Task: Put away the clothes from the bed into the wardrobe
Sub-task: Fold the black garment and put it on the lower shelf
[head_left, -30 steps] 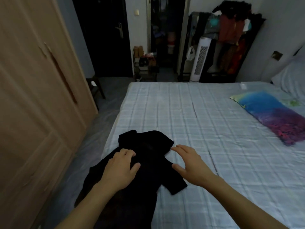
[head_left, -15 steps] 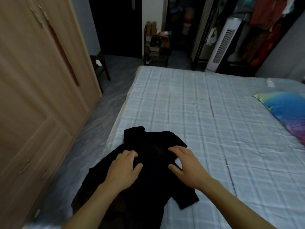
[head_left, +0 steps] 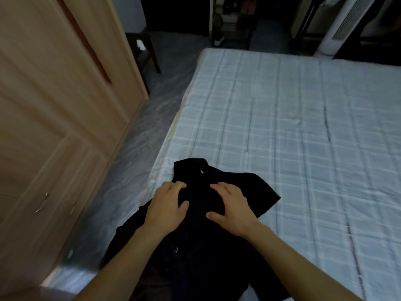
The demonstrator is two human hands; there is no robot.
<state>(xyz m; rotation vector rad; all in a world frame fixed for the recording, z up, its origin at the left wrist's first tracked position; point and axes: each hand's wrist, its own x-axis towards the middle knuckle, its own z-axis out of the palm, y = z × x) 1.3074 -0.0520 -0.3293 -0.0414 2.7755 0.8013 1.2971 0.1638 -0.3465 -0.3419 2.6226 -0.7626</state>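
A black garment [head_left: 249, 187] lies spread at the near left corner of the bed [head_left: 293, 127], which has a pale checked sheet; part of the cloth hangs over the bed's left edge. My left hand [head_left: 168, 205] rests on the garment's upper part with its fingers bent into the cloth. My right hand [head_left: 231, 203] lies beside it on the same garment, fingers spread and slightly bent. Whether either hand has pinched the fabric is unclear. The light wooden wardrobe [head_left: 54, 116] stands to the left with its doors closed.
A strip of grey floor [head_left: 138, 137] runs between wardrobe and bed. A dark stool [head_left: 145, 51] stands by the wardrobe's far end. A shoe rack [head_left: 232, 25] and a white tower fan [head_left: 340, 27] stand beyond the foot of the bed.
My right hand has moved left from the garment's sleeve edge onto its upper middle, close to my left hand. The camera has tilted down and nearer.
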